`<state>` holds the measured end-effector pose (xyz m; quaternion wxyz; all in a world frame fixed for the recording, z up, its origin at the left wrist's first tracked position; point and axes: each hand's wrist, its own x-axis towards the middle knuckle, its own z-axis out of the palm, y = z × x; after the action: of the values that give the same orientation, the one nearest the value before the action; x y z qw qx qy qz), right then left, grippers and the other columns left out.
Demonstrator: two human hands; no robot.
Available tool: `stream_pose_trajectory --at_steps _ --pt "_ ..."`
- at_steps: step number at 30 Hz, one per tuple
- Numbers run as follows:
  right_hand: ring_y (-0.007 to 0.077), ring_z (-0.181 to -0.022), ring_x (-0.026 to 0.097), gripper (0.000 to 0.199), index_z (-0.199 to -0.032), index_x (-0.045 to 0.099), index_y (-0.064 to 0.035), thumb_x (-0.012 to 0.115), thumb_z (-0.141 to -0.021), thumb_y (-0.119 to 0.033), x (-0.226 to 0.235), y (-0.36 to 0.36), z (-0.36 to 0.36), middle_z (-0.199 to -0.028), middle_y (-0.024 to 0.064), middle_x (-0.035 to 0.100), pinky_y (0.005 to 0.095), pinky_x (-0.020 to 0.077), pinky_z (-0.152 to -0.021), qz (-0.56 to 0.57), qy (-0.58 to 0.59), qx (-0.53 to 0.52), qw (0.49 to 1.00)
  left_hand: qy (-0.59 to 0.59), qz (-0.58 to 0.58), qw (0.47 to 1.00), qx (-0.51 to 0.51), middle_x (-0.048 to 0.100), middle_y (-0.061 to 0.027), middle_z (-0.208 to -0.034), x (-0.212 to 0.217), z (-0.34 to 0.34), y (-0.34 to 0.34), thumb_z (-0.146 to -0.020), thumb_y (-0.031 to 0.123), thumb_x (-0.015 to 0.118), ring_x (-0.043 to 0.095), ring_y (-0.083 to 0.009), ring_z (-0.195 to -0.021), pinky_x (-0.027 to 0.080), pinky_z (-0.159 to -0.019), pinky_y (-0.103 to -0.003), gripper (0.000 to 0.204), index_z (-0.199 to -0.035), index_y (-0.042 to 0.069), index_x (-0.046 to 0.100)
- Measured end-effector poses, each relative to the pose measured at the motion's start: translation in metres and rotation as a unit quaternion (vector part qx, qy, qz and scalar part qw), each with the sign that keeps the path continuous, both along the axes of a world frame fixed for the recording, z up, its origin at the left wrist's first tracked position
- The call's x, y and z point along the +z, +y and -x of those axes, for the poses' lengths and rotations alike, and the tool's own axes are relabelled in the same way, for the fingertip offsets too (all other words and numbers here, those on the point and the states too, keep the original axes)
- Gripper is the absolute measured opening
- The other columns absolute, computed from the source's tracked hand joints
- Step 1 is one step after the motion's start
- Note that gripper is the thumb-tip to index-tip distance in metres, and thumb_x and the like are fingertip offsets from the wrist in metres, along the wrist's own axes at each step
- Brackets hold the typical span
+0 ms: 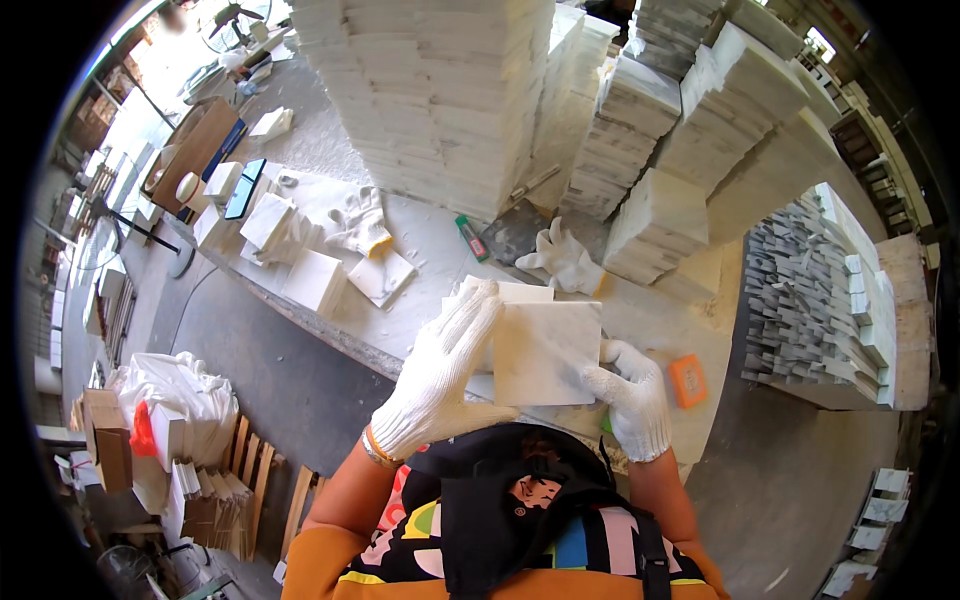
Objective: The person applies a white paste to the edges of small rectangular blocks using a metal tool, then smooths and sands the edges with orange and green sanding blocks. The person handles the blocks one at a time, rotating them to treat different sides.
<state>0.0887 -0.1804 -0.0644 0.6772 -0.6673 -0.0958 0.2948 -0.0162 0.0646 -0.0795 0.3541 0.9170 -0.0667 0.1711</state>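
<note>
A: While both gloved hands are on that white square tile, which step would you say this is?

B: I'd judge it a handling or checking step. The tile is lifted off the dusty workbench and held close in front of the body, face up toward the camera. More white tiles show just behind it, though I cannot tell whether they touch it.

A: How is each hand set?

B: The left hand lies across the tile's left edge, fingers stretched long over the face and thumb under, so it is grasping the tile. The right hand pinches the lower right corner, fingers curled round the edge, also gripping it.

A: What does the next move call for?

B: In my view, a steady two-handed hold. A stone tile is stiff and likely brittle at the corners, so it wants level carrying and a soft set-down.

A: What lies about it?

B: An orange block just right of the right hand, a spare white glove beyond the tile, and tall stacks of tiles further back.
</note>
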Motion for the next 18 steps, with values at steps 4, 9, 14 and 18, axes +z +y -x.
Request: stream_pose_trajectory --at_steps 4,9,14,18 --pt "0.0117 -0.082 0.064 0.040 -0.112 0.067 0.0071 0.075 -0.087 -0.023 0.000 -0.013 0.004 -0.100 0.0089 0.073 0.0255 0.0506 -0.072 -0.032 0.016 -0.039 0.999 0.055 0.278 0.958 -0.039 0.034 -0.0236 -0.164 0.017 0.015 -0.011 -0.068 0.033 0.095 0.056 -0.0381 -0.134 0.050 -0.103 -0.045 0.122 -0.164 0.009 0.025" --pt "0.0124 -0.084 0.065 0.038 -0.112 0.067 0.0065 0.075 -0.087 -0.021 0.001 -0.037 0.009 -0.101 0.0097 0.073 0.0262 0.0515 -0.074 -0.040 0.030 -0.039 0.998 0.140 0.593 0.791 -0.050 0.036 -0.0208 -0.163 0.020 0.016 -0.041 -0.089 0.031 0.080 0.058 -0.0264 -0.129 0.050 -0.101 -0.037 0.102 -0.164 0.002 0.018" --pt "0.0082 -0.079 0.061 0.031 -0.110 0.071 0.0041 0.072 -0.091 -0.021 0.005 -0.048 0.017 -0.094 0.0043 0.071 0.0238 0.0485 -0.071 -0.050 0.015 -0.016 0.999 0.237 0.640 0.730 -0.036 0.055 -0.0118 -0.147 0.017 0.007 -0.067 -0.097 0.030 0.071 0.056 -0.0164 -0.126 0.044 -0.106 -0.031 0.072 -0.154 -0.002 0.040" --pt "0.0065 -0.081 0.058 0.030 -0.109 0.072 0.0030 0.070 -0.094 -0.024 0.001 -0.069 0.004 -0.090 0.0001 0.068 0.0226 0.0469 -0.073 -0.037 -0.014 -0.010 0.999 0.262 0.660 0.702 -0.059 0.063 -0.0084 -0.135 0.015 0.001 -0.087 -0.098 0.025 0.070 0.058 -0.0147 -0.121 0.045 -0.105 -0.032 0.060 -0.147 -0.002 0.050"
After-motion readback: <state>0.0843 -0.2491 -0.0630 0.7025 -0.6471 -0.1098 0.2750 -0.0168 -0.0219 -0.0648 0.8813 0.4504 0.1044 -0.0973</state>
